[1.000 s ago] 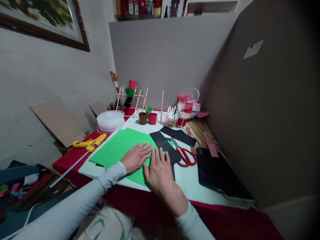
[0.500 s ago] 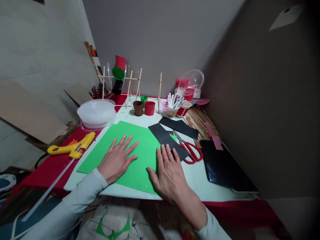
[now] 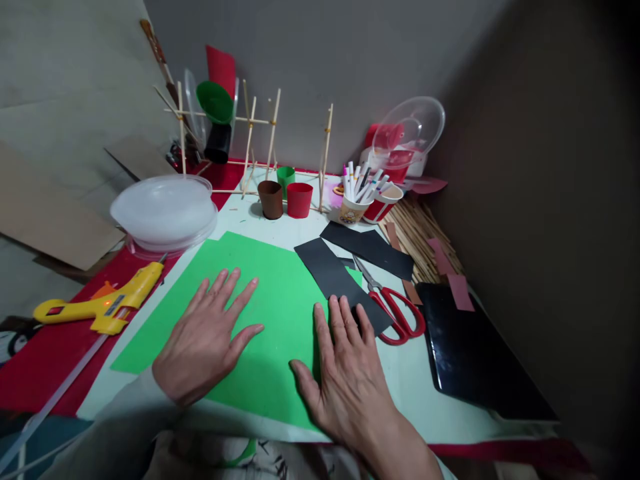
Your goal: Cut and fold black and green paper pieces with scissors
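Observation:
A large sheet of bright green paper (image 3: 273,287) lies on the white table top. On its left part rests my left hand (image 3: 210,337), palm down with fingers spread. My right hand (image 3: 350,377) lies flat over the sheet's right edge, its thumb stretched out and its fingertips at a black paper strip (image 3: 333,270). A second black strip (image 3: 367,248) lies behind that one. Just right of my right fingers is a pair of red-handled scissors (image 3: 397,313), its blades pointing away and partly over the black paper. Neither hand holds anything.
At the left lies a yellow glue gun (image 3: 123,300), near stacked clear plastic lids (image 3: 165,213). Brown (image 3: 271,200), red (image 3: 299,201) and green paper cups stand before a stick frame (image 3: 325,157). Markers fill a cup (image 3: 354,210); a black tablet-like slab (image 3: 475,360) lies right.
The view has moved closer and tilted, so the table looks larger. Both hands stay flat on the green sheet, with little movement against it.

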The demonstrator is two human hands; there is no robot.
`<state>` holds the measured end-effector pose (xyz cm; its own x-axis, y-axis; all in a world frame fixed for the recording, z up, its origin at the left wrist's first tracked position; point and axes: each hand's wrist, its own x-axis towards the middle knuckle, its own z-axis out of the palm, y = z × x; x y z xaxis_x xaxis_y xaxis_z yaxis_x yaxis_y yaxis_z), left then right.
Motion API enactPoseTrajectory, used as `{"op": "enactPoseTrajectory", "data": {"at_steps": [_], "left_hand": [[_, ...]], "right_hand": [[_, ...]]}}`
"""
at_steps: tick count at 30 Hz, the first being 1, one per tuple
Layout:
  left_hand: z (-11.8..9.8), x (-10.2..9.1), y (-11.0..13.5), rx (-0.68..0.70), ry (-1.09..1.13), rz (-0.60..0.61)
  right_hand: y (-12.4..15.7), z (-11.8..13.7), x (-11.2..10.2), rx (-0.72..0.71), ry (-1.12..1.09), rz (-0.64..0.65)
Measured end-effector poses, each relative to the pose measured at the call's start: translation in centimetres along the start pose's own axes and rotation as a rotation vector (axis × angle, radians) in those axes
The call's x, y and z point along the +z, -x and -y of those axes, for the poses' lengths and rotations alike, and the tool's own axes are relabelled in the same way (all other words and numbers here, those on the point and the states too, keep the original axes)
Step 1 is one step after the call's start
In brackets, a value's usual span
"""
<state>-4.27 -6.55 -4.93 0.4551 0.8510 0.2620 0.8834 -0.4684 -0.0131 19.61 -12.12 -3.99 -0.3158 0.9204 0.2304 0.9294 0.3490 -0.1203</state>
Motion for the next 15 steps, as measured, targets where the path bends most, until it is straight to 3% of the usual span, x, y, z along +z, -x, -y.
{"op": "enactPoseTrajectory", "data": {"at_steps": [15], "left_hand": [[-0.21,-0.55,-0.24,-0.005,-0.029,0.02]], "right_hand": [[0.02,-0.45,-0.55,-0.016,0.022,0.1]]}}
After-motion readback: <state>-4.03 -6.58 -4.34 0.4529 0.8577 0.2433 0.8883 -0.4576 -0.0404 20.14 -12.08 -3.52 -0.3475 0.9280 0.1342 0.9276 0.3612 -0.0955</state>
